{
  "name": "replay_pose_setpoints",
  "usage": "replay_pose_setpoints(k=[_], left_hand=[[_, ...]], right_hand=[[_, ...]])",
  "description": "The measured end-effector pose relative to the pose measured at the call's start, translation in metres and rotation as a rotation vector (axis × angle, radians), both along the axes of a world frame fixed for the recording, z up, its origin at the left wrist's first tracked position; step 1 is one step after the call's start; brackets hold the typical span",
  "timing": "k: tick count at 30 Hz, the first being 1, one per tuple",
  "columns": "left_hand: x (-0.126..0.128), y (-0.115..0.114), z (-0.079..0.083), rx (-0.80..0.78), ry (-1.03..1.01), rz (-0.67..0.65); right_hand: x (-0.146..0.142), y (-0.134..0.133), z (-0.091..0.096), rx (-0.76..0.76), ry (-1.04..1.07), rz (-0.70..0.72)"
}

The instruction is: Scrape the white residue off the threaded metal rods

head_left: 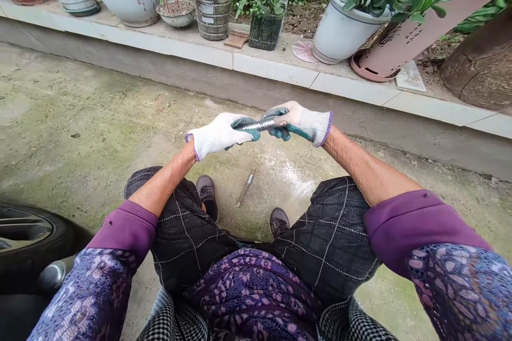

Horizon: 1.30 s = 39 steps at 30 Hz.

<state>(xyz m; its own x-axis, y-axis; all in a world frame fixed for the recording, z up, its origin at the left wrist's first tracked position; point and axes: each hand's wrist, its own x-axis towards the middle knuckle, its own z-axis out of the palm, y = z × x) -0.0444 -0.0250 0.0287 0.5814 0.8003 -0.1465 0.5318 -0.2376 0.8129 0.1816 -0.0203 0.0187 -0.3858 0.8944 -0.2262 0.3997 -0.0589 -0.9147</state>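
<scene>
In white work gloves with green-coated palms, both my hands are held out in front of my knees. My left hand (pixel 232 132) is closed around one end of a short silvery rod (pixel 262 125) that looks ridged or wrapped. The fingers of my right hand (pixel 294 121) are closed on its other end, which looks brownish. The rod lies nearly level between the two hands, its ends partly hidden by the gloves. On the ground below, between my shoes, lies a thin stick-like piece (pixel 245 188) with a silvery band near its upper end; its kind is unclear.
White powder (pixel 294 173) is scattered on the concrete ground (pixel 100 133). Beyond my hands runs a low tiled ledge (pixel 272 68) holding several potted plants, including a white pot (pixel 342 32) and a dark square pot (pixel 264 32). A vehicle wheel (pixel 32 234) stands close at left.
</scene>
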Motion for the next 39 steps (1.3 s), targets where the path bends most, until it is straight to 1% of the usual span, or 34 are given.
replay_pose_setpoints(k=[2,4,7,9,13,15,18,20,22,25,27,30,33,36,39], left_hand=[[0.002,0.003,0.004,-0.005,-0.067,0.073],[0.005,0.008,0.003,0.023,-0.131,0.141],[0.007,0.016,-0.005,0.085,-0.113,0.217],[0.006,0.022,-0.013,0.180,-0.054,0.223],[0.001,0.031,-0.025,0.380,0.101,0.140],[-0.001,0.030,-0.026,0.422,0.223,0.071],[0.001,0.022,-0.024,0.457,0.413,-0.038],[0.004,0.016,-0.023,0.455,0.476,-0.097],[0.006,0.011,-0.023,0.429,0.447,-0.140],[0.006,0.007,-0.021,0.326,0.266,-0.163],[0.005,0.005,-0.017,0.225,0.128,-0.124],[0.005,0.004,-0.009,0.125,-0.003,-0.003],[0.005,0.007,-0.006,0.105,-0.058,0.122],[0.006,0.016,-0.011,0.121,-0.060,0.193],[0.006,0.026,-0.020,0.244,0.022,0.205]], right_hand=[[-0.002,-0.004,0.000,0.019,0.033,-0.034],[-0.005,-0.010,0.002,0.021,0.033,-0.041],[-0.010,-0.022,0.009,0.009,-0.008,-0.029],[-0.012,-0.029,0.017,0.020,-0.064,-0.035],[-0.016,-0.035,0.029,0.123,-0.174,-0.050],[-0.017,-0.033,0.033,0.208,-0.238,-0.045],[-0.016,-0.025,0.035,0.327,-0.377,0.007],[-0.013,-0.017,0.033,0.342,-0.444,0.023],[-0.009,-0.008,0.027,0.286,-0.459,0.008],[-0.003,0.001,0.014,0.169,-0.375,0.008],[-0.001,0.004,0.006,0.093,-0.269,0.009],[-0.003,0.003,-0.001,0.009,-0.133,-0.025],[-0.006,-0.002,-0.002,0.038,-0.088,-0.059],[-0.006,-0.009,0.000,0.062,-0.095,-0.057],[-0.004,-0.015,0.005,0.059,-0.111,-0.030]])
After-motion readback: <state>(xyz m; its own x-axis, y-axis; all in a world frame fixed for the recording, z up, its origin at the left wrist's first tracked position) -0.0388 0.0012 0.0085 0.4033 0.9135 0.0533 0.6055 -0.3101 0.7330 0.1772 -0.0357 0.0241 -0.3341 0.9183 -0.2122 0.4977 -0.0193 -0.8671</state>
